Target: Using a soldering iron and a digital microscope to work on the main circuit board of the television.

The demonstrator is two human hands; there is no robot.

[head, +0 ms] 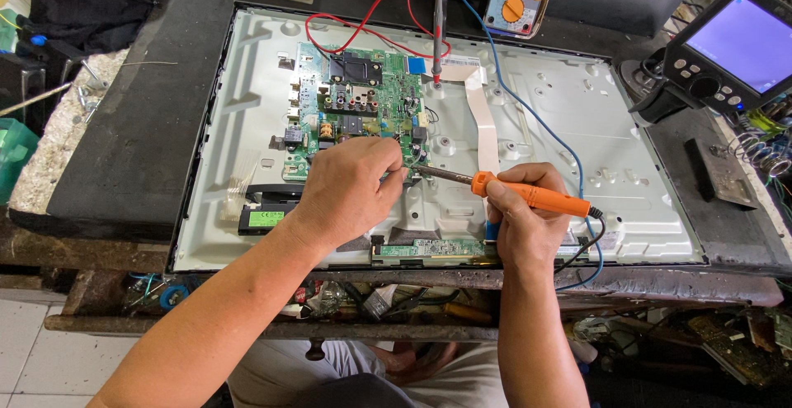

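Note:
My right hand [521, 214] grips an orange-handled soldering iron [528, 194], its metal tip reaching left to the lower right corner of a green circuit board [355, 99]. My left hand [351, 185] rests over the board's lower edge with fingers curled by the iron's tip; whatever it pinches is hidden. The board is mounted on the white metal back of an opened flat screen panel [577, 127] lying on the bench.
A multimeter [518, 0] stands at the back with red and blue leads; a probe [438, 28] rests on the panel. A white flat ribbon cable [483, 119] runs down the panel. A small monitor [734, 45] sits at right, a black bag [82, 4] at left.

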